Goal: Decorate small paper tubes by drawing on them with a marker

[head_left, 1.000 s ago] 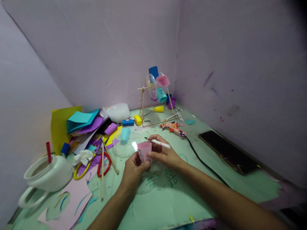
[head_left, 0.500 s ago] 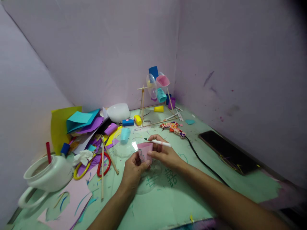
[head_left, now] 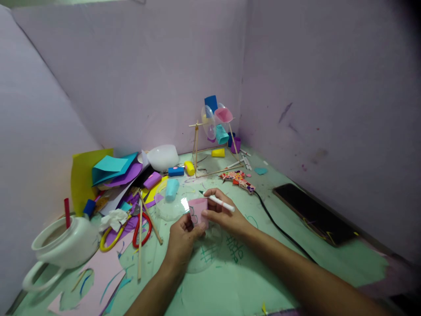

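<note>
A small pink paper cup (head_left: 198,208) with dark curved marker lines on its side is between my hands. My left hand (head_left: 183,239) pinches its lower left part. With thumb and fingers my right hand (head_left: 226,215) steadies the cup's right edge and also holds a white marker (head_left: 222,203). The marker's dark green tip points left, above the cup's rim and apart from it. Beneath my hands lies a clear plastic disc (head_left: 197,265), partly hidden. Another clear disc (head_left: 161,213) with a light blue paper cup (head_left: 172,189) on it is just beyond.
A stick frame (head_left: 196,149) carrying coloured paper cups stands at the back. A patterned glue gun (head_left: 238,181) with a black cord and a phone (head_left: 309,213) are on the right. Red-handled scissors (head_left: 148,235), paper scraps (head_left: 98,281) and a white pot (head_left: 70,241) sit left.
The marker in my right hand has tilted, its rear end dropping lower. My view has shifted slightly upward. Both hands keep their hold on the pink cup.
</note>
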### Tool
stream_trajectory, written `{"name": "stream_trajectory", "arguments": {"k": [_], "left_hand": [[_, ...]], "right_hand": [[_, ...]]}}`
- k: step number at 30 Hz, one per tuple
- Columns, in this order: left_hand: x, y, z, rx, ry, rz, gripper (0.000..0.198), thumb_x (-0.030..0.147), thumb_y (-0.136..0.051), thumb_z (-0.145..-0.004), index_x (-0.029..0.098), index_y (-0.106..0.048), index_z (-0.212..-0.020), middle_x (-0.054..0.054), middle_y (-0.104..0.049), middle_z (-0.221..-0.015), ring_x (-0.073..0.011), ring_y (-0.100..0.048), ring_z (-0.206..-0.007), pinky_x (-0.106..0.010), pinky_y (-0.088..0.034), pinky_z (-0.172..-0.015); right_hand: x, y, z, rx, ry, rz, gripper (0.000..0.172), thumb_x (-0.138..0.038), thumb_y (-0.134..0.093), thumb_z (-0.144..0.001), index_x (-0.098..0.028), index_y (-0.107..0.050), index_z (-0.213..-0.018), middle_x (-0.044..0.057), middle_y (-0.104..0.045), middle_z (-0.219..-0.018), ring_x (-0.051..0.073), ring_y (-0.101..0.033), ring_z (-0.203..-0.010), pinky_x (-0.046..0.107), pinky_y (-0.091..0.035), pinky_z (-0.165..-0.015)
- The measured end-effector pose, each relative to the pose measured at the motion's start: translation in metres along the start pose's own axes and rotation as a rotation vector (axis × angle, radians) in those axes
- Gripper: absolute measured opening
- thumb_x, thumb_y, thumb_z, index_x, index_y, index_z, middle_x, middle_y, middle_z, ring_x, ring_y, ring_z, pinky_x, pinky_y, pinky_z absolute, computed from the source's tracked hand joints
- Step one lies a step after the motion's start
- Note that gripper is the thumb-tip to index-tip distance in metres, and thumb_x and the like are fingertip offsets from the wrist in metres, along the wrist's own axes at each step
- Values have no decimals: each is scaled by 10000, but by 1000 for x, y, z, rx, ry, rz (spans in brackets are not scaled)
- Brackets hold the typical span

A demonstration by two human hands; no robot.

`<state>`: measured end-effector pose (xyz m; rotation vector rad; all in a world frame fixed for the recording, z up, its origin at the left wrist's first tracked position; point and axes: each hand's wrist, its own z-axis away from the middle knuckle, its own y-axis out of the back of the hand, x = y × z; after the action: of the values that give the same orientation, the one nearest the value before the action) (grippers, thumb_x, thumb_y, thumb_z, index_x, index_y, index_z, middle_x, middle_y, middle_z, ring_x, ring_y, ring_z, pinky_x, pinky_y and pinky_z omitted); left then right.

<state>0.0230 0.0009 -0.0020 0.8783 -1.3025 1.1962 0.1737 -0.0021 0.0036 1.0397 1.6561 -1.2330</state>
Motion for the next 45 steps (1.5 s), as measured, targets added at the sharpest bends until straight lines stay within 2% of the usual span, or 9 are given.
{"name": "stream_trajectory", "arguments": {"k": [9, 14, 24, 30, 32, 35, 37, 42, 45], "left_hand": [[-10, -1, -4, 58, -74, 60, 448, 382, -825, -510, 127, -727, -866, -67, -699, -729, -184, -587, -626, -265, -454, -543], [-11, -3, -4, 104, -91, 43, 426, 411, -819, -527, 132, -728, -836, -44, -678, -678, -161, -555, -587, -244, -427, -504], [-8, -2, -2, 69, -120, 20, 388, 382, -812, -542, 125, -731, -820, -54, -695, -689, -186, -584, -618, -250, -434, -514], [-5, 0, -1, 22, -59, 117, 437, 353, -832, -540, 103, -722, -881, -81, -709, -757, -182, -594, -644, -252, -447, -541], [1, -1, 3, -18, 21, 244, 412, 343, -835, -546, 98, -713, -855, -58, -676, -695, -152, -573, -583, -249, -447, -526], [12, -3, 9, -100, 101, 392, 392, 300, -835, -561, 97, -700, -868, -94, -699, -758, -161, -602, -597, -260, -468, -536], [17, -3, 10, -126, 143, 440, 380, 276, -839, -560, 97, -700, -865, -104, -705, -773, -174, -616, -613, -268, -479, -537], [20, -2, 11, -197, 202, 527, 339, 275, -830, -582, 105, -709, -849, -92, -710, -759, -192, -630, -621, -281, -489, -530], [21, 1, 11, -278, 250, 558, 280, 278, -800, -619, 91, -716, -809, -104, -714, -737, -187, -629, -588, -279, -490, -523]], "right_hand": [[5, 3, -4, 23, 29, 48, 456, -334, -761, -667, -244, -448, -986, -29, -581, -756, 143, -563, -688, 264, -424, -626], [4, 2, -6, 33, 52, 31, 418, -354, -752, -673, -247, -447, -938, -37, -588, -735, 147, -573, -696, 271, -421, -644], [7, 3, -6, 43, 37, -8, 424, -331, -772, -656, -234, -458, -924, -58, -562, -670, 127, -552, -631, 250, -397, -597], [-2, -2, -2, 76, 15, 1, 435, -350, -789, -644, -230, -469, -914, -29, -633, -718, 157, -616, -685, 277, -446, -637], [-9, -2, -1, 119, 12, -22, 421, -358, -781, -662, -231, -472, -919, 12, -688, -835, 169, -649, -763, 305, -466, -724], [-17, 0, -1, 180, 12, -60, 433, -352, -787, -655, -240, -473, -931, 49, -705, -981, 211, -666, -922, 382, -451, -883], [-18, 2, -1, 168, -14, -88, 447, -317, -790, -652, -244, -469, -955, 55, -697, -1026, 217, -661, -964, 402, -441, -914], [-14, 0, 0, 63, -58, -110, 478, -272, -790, -638, -250, -454, -977, 38, -675, -1011, 191, -657, -902, 323, -489, -764], [-16, -5, 1, 67, -52, -100, 457, -252, -774, -649, -252, -444, -965, 32, -671, -991, 182, -649, -900, 302, -487, -755]]}}
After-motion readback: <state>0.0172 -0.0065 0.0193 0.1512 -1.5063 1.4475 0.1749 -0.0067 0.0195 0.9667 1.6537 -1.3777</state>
